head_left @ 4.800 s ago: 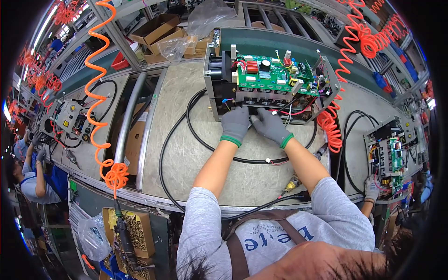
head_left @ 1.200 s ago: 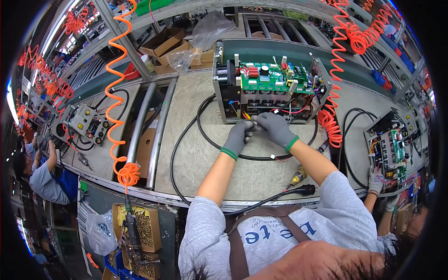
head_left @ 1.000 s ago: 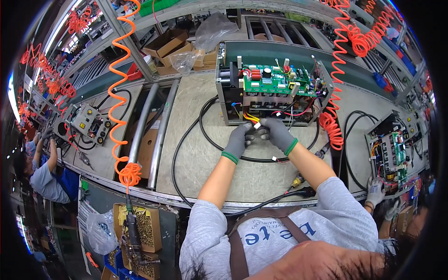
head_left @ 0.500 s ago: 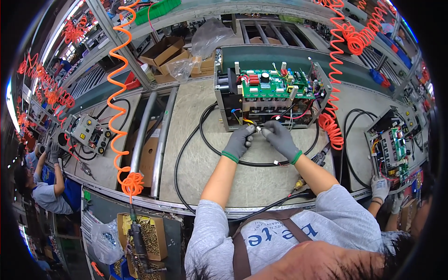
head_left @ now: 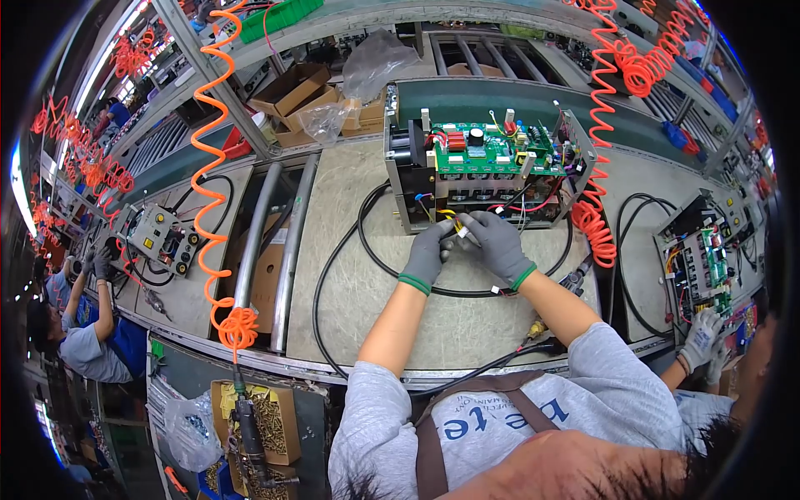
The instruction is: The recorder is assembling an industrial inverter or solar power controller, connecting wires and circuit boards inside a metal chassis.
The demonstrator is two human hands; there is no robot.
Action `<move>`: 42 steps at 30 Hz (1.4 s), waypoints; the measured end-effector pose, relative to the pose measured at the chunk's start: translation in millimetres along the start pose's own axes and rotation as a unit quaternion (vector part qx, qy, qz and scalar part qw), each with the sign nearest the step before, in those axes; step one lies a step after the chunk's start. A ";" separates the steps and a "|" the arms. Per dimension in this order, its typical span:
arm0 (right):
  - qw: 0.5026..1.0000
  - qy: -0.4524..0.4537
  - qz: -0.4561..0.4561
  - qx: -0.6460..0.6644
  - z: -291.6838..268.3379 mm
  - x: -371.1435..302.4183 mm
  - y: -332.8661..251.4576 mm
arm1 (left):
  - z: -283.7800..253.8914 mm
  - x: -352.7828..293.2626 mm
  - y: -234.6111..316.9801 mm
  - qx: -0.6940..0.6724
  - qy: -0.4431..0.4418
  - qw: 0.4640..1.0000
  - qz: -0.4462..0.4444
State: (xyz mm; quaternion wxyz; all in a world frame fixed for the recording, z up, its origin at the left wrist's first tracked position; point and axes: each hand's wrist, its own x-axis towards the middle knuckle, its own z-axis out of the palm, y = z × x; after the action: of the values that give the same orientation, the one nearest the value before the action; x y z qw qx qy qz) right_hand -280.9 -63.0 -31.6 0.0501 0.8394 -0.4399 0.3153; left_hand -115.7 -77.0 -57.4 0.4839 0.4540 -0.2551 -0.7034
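Observation:
An open metal-framed electronics unit (head_left: 397,193) with a green circuit board (head_left: 492,162) on top stands on the worktable (head_left: 358,325) in front of me. Yellow wires (head_left: 448,214) come out of its front near the left side, and a small white connector (head_left: 462,229) shows at their end. My left hand (head_left: 427,257), in a grey glove, pinches these wires from the left. From the right, my gloved right hand (head_left: 497,248) closes its fingers on the white connector; the fingertips partly hide it. A thick black cable (head_left: 316,292) loops over the tabletop around my hands.
Orange coiled air hoses hang at left (head_left: 218,158) and right (head_left: 602,125). An air screwdriver (head_left: 247,425) hangs over a cardboard box of screws (head_left: 279,425). Metal rollers (head_left: 296,250) lie left of the table. Co-workers handle similar units on both sides; one's gloved hand (head_left: 700,337) is at right.
My right hand has shifted slightly up and left, closer to my left hand and the yellow wires. The co-worker's hand at right has moved along their unit.

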 end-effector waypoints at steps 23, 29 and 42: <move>0.878 -0.115 0.287 0.365 10.4 9.9 5.8 | -5.7 -5.7 3.5 0.243 -0.038 0.963 0.106; 0.963 -0.083 0.216 0.141 33.3 2.8 24.0 | -7.0 21.5 -10.2 0.609 0.131 0.608 0.492; 0.977 -0.083 0.198 0.013 23.6 9.0 14.5 | -19.0 34.9 -9.5 0.714 0.096 0.508 0.472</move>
State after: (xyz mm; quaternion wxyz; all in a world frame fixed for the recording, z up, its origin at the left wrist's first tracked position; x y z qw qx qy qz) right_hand -276.9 -86.8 -48.1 -0.0605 0.7597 -0.5956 0.2540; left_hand -107.3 -103.5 -87.3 0.2778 0.5236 -0.7995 0.0974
